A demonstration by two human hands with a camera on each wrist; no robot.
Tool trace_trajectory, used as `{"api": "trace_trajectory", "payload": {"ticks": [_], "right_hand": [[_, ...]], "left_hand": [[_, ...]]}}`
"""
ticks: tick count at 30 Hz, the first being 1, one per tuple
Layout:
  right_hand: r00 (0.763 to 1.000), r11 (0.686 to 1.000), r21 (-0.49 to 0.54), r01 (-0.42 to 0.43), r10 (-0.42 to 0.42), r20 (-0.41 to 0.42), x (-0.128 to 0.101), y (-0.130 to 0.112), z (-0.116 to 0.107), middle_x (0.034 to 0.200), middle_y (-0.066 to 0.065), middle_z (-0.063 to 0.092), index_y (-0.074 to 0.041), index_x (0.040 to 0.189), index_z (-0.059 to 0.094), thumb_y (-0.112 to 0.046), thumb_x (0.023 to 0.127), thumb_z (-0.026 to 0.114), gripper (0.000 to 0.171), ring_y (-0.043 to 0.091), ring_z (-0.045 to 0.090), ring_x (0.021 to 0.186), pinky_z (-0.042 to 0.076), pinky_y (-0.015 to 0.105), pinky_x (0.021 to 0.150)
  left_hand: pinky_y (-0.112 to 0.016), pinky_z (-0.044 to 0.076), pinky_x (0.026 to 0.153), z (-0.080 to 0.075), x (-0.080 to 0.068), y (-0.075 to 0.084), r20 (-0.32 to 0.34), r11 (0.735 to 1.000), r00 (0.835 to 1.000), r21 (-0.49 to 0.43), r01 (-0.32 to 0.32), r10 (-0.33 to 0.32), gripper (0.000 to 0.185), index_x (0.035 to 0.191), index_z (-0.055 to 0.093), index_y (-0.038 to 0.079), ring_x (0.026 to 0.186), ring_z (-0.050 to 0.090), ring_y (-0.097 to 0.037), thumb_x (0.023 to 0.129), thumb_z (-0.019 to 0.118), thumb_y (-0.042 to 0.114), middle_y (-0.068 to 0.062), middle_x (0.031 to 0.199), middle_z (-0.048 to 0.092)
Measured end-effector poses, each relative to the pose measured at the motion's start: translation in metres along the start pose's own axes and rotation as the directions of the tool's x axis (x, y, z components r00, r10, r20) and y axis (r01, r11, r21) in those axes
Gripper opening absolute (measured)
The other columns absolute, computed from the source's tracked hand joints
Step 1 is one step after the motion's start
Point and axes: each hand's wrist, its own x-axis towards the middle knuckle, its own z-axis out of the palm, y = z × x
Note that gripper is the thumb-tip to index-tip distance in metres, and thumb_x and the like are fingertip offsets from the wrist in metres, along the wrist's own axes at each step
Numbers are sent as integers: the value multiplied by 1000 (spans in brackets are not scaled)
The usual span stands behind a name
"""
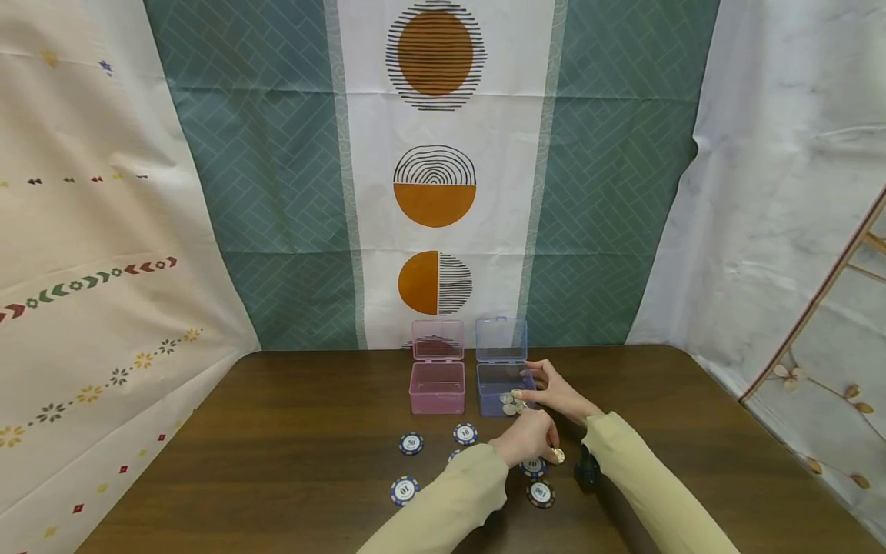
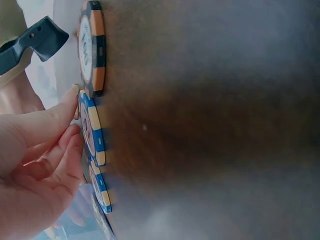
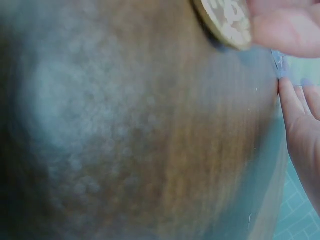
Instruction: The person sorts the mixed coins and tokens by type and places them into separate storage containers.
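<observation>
My left hand (image 1: pixel 527 437) pinches a gold coin (image 1: pixel 557 455) low over the table, just right of a blue-and-white poker chip (image 1: pixel 532 468). In the right wrist view the coin (image 3: pixel 227 20) shows close up, tilted at the fingertips. A blue see-through box (image 1: pixel 490 404) with its lid raised contains several coins (image 1: pixel 509 408). Reaching across that box's right side, my right hand (image 1: pixel 554 391) holds it, thumb near the front rim and fingers farther back. The right wrist view shows this hand (image 3: pixel 302 130) with its fingers extended downward beside the box.
Left of the blue box stands a pink see-through box (image 1: pixel 438 404), lid up. Several poker chips lie around the left arm, among them a 50 chip (image 1: pixel 411 443) and a black-edged 100 chip (image 1: pixel 541 495). A patterned curtain (image 1: pixel 595 192) hangs behind the table (image 1: pixel 291 431).
</observation>
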Motion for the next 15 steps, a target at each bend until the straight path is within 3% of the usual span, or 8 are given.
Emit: {"api": "trace_trajectory", "payload": {"ticks": [7,15], "right_hand": [[1000,1000,-23,-7,7,-11,-1,-4,2,138,23,24,-5,134,24,-21,83,67,68,41,24,125,31,52,93],[1000,1000,-5,-23,23,17,-4,-13,1,138,25,23,0,135,21,-18,83,67,72,42,21,126,30,53,93]], "left_hand": [[-11,36,51,-1,-1,6,-30,995,998,78,-60,62,20,70,63,12,54,45,0,64,82,14,10,61,51],[-8,38,49,-4,-5,13,-45,990,989,12,-141,141,14,68,67,11,50,46,4,67,79,7,10,58,56]]}}
